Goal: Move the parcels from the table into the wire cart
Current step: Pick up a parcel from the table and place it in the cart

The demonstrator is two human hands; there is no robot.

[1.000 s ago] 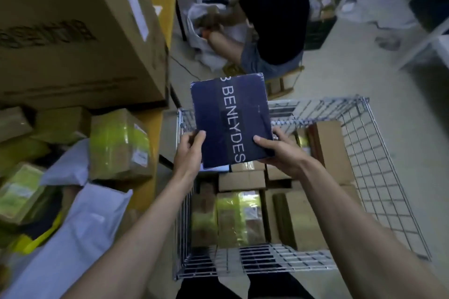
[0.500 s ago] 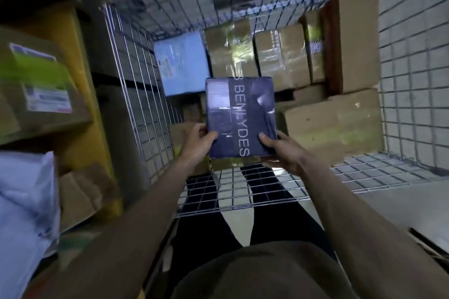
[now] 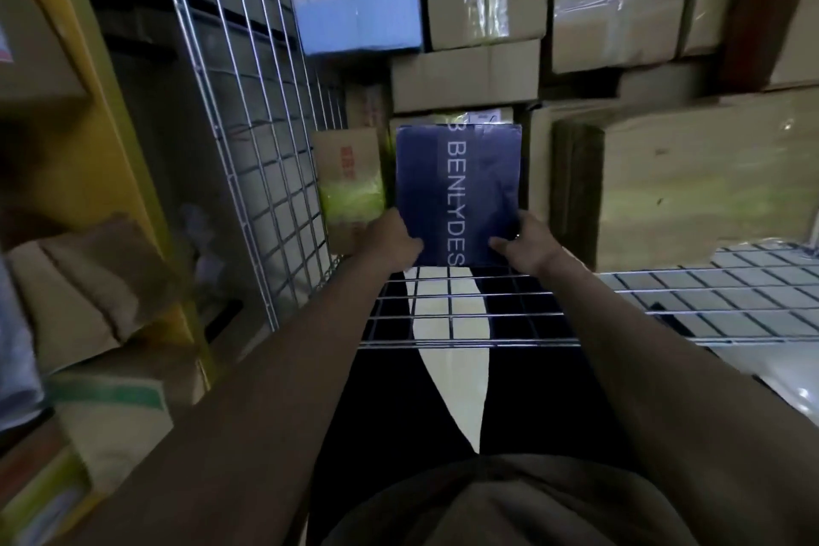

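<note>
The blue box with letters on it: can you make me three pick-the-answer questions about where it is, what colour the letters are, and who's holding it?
1. Where is the blue box?
A. inside the wire cart
B. on the floor
C. on the yellow table

2. What colour are its letters?
A. red
B. white
C. green

3. How is it held?
A. by the left hand only
B. by nobody
C. by both hands

Answers:
1. A, the box sits low between the cart's wire walls, among the cardboard boxes.
2. B, pale letters run down a darker stripe.
3. C, the left hand and the right hand each grip a bottom corner.
</note>
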